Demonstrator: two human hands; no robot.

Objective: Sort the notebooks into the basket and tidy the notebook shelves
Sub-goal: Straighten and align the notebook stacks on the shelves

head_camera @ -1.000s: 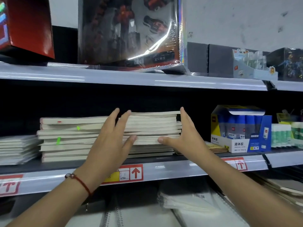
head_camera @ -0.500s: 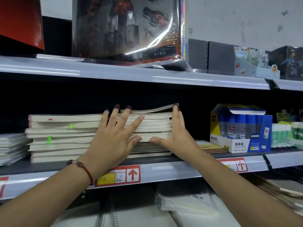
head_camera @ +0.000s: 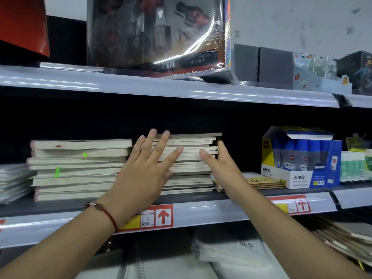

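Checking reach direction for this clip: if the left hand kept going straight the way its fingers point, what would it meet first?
The left hand points into the shelf, fingers spread flat over the front edges of the right-hand notebook stack. It would meet that stack first, and likely already touches it; depth is unclear.

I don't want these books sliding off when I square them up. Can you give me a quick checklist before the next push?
1. Left hand flat against the right notebook stack: ok.
2. Right hand bracing that stack's right end: ok.
3. Stack edges flush: not ok, several jut out unevenly.
4. Left notebook stack aligned: not ok, staggered.
5. Room behind the stacks: cannot tell, too dark.
6. Glue box apart from the stack: ok.
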